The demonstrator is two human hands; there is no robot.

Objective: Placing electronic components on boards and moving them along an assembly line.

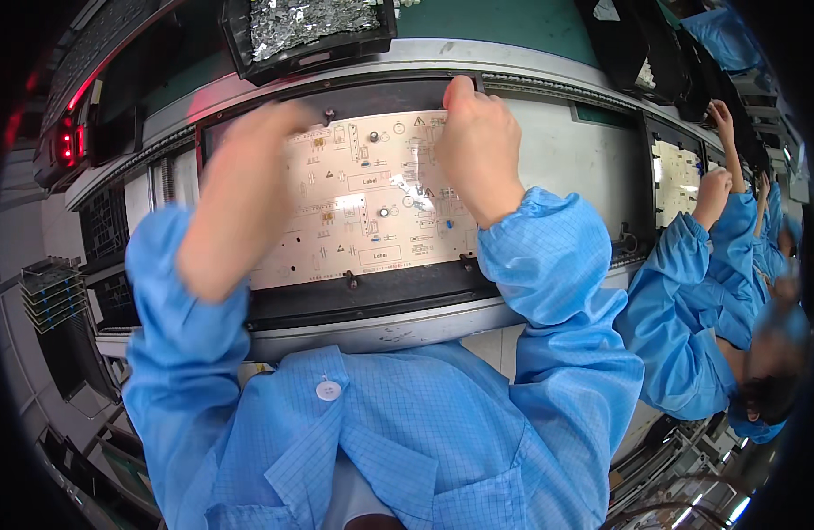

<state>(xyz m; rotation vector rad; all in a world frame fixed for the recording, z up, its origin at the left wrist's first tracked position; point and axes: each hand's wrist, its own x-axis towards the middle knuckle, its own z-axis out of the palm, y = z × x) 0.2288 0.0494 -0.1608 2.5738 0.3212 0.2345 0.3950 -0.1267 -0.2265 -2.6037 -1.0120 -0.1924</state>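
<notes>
A pale circuit board lies in a black carrier frame in front of me. Small parts stand on it, among them round dark capacitors and a small blue component. My left hand is over the board's left part, smeared by motion, so its fingers cannot be read. At the upper right of the board, my right hand is closed with its fingers curled, by the frame's far edge. Whatever it may hold is hidden.
Beyond the conveyor rail stands a black bin of small metallic pieces. Red lights glow on a device at far left. Stacked boards stand lower left. On the right, co-workers in blue work at another board.
</notes>
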